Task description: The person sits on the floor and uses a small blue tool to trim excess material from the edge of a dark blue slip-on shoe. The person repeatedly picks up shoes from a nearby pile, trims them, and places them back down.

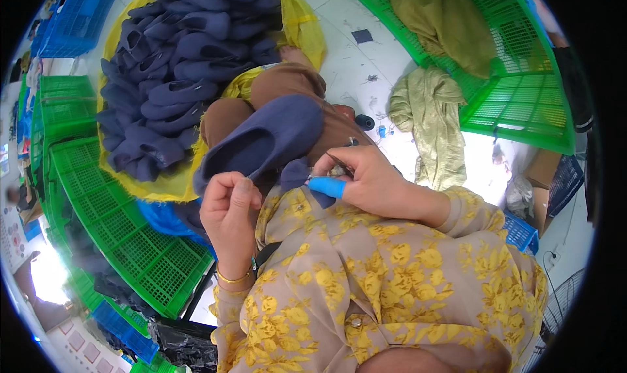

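A dark blue felt slipper [281, 134] lies across my lap, its opening facing up. My left hand [228, 210] is by its near left end, thumb and fingers pinched together; what they hold, if anything, is too small to see. My right hand [366, 177] is closed on a small dark metal tool [341, 166], possibly thread snips, partly hidden by the fingers. Blue tape [326, 187] wraps the right thumb. Beside that thumb, a small dark blue felt piece [295, 174] rests on my lap; I cannot tell whether it belongs to the slipper.
A yellow sack [304, 33] heaped with dark blue slippers [189, 59] stands ahead at left. Green crates [124, 226] line the left side. Another green crate [516, 115] at right holds olive cloth [444, 20]; a pale green cloth [428, 125] hangs nearby. Scraps litter the white floor.
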A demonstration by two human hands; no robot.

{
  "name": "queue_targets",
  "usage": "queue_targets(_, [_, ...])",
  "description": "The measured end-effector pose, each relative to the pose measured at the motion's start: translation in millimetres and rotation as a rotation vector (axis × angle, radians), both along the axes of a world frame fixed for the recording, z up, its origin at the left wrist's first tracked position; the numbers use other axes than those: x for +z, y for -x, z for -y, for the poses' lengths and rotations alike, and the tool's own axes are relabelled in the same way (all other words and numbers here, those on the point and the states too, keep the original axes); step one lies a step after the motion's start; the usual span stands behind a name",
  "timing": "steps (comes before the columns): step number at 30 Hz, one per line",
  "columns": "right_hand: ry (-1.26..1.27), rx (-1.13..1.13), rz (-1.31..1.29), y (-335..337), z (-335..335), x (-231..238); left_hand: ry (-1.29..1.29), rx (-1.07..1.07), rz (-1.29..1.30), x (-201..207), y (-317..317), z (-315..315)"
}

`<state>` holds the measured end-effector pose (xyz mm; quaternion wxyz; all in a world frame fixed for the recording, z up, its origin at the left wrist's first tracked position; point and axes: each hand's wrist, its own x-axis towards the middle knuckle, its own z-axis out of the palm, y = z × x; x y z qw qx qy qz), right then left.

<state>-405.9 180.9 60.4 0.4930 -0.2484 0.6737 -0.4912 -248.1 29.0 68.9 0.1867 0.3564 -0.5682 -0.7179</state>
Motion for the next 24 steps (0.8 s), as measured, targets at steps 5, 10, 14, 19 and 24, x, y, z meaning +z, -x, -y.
queue_targets(5, [-0.029, -0.023, 0.024, 6.3, 1.8, -3.1, -0.190, 0.052, -0.069, -6.5, -3.0, 15.9])
queue_targets(10, [-0.045, -0.051, -0.040, 13.4, 9.5, -13.9, -0.199, 0.105, -0.133, -9.2, 5.4, 31.6])
queue_targets(14, [-0.097, -0.089, -0.018, 20.2, 17.9, -13.8, -0.016, 0.082, -0.055, -8.7, 20.1, 38.6])
queue_targets(19, [-0.045, -0.086, -0.075, 20.5, 22.3, -21.3, 0.060, -0.305, 0.011, -10.0, 41.8, 28.6])
queue_targets(24, [-0.055, -0.073, -0.167, 26.6, 25.1, -23.3, 0.121, -0.334, 0.171, -28.1, 45.8, 31.7])
